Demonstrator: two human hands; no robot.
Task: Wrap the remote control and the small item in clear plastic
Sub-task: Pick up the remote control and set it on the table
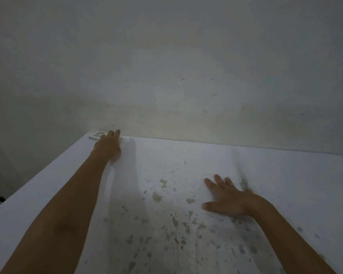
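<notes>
One view only, from the head camera. Left hand (107, 144) reaches to the far left corner of the white table (285, 175), fingers laid over the remote control (97, 135); whether they have closed on it cannot be told. Right hand (226, 196) rests flat on the stained mid-surface, fingers spread, holding nothing. Remote control lies at the far edge, against the wall (166, 66). No small item and no clear plastic are visible. Judged progress: retrieval stage; wrapping not yet begun.
</notes>
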